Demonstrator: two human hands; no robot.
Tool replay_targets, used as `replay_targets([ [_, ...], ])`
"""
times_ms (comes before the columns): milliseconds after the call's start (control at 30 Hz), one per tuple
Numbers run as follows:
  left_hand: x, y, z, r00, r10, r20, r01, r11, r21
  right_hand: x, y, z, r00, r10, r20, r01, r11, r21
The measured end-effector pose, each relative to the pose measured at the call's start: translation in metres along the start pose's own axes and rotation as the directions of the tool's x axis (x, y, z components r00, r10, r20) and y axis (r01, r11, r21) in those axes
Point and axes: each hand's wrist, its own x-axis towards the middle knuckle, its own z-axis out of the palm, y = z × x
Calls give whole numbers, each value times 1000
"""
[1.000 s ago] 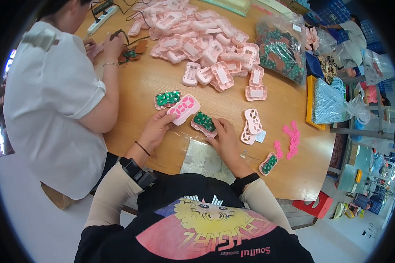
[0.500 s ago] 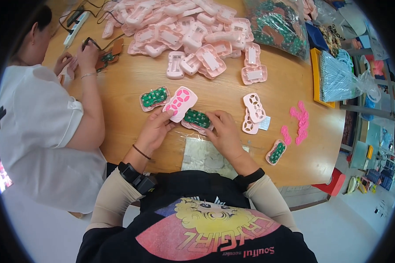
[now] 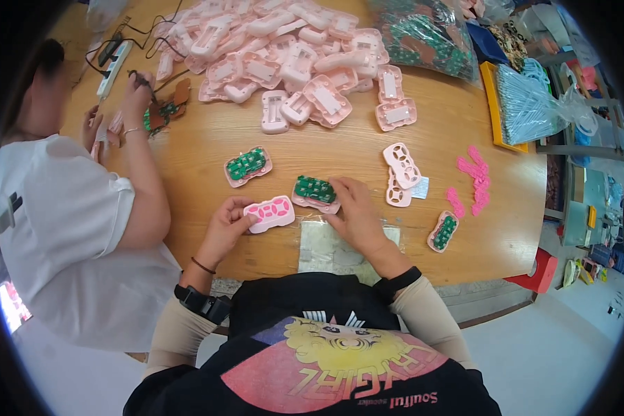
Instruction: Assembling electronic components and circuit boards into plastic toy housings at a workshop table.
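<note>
My left hand (image 3: 227, 227) grips a pale pink plastic front cover (image 3: 269, 214) by its left end; bright pink button pads show through its holes. To the right, my right hand (image 3: 354, 211) has its fingers and thumb closed on the right end of a pink housing (image 3: 316, 206). On that housing sits a green circuit board (image 3: 315, 189). Another pink housing with a green board (image 3: 247, 163) lies farther off to the left, and a similar one (image 3: 443, 231) rests at the right. Two cut-out covers (image 3: 402, 166) overlap on the table beyond my right hand.
A big heap of pink housings (image 3: 277, 55) covers the far table. Bright pink button pads (image 3: 475, 182) lie right. A clear bag of boards (image 3: 426, 41) and a yellow tray (image 3: 494, 104) stand far right. A co-worker (image 3: 76, 208) holds a corded tool at left.
My left hand has drawn the cover nearer and turned it level, away from the board. My right hand stays on the housing with the board, which has shifted slightly right in view.
</note>
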Motion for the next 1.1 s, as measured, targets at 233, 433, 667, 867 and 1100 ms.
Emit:
replay_targets([
  [233,0,-3,9,954,266,-135,-247,958,144,1,1,-1,999,-14,-43,11,998,-69],
  [433,-8,1,13,517,759,395,-590,-18,807,0,-1,-7,1000,21,-23,-22,1000,-7],
  [667,-9,-4,10,611,579,540,-604,-101,791,-4,-3,-9,1000,-27,0,27,999,-38],
  [867,-14,15,10,586,457,669,-685,-161,710,-1,6,-3,998,-52,-26,50,996,-72],
  [1100,-14,29,24,602,502,621,-679,-88,729,-1,5,-4,999,-39,-36,37,998,-45],
])
